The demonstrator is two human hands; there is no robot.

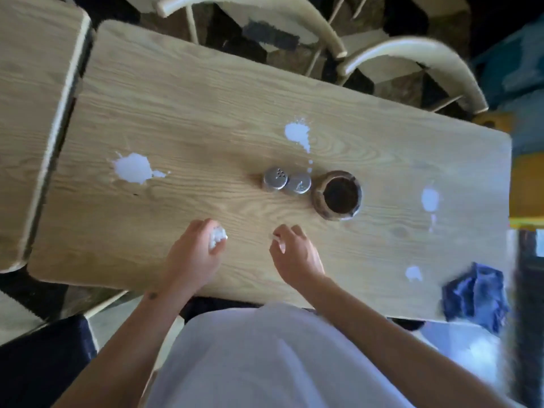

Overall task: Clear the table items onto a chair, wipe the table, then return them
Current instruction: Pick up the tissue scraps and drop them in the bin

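Two metal-capped shakers, the left shaker (275,178) and the right shaker (298,183), stand together at the middle of the wooden table (188,92). A round wooden bowl-like ashtray (337,195) sits just right of them. White spills mark the top: a left spill (133,169), a middle spill (298,134) and a right spill (430,199). A crumpled blue cloth (474,295) lies at the near right corner. My left hand (197,248) hovers near the front edge, closed on a small white wad (217,236). My right hand (294,251) hangs beside it, fingers curled, a white scrap at its fingertips.
Two pale bentwood chairs, one chair (250,16) and another chair (418,57), stand at the far side. A second table (32,98) butts against the left end. A dark-cushioned seat (44,357) is at my near left. A small spill (413,273) lies by the cloth.
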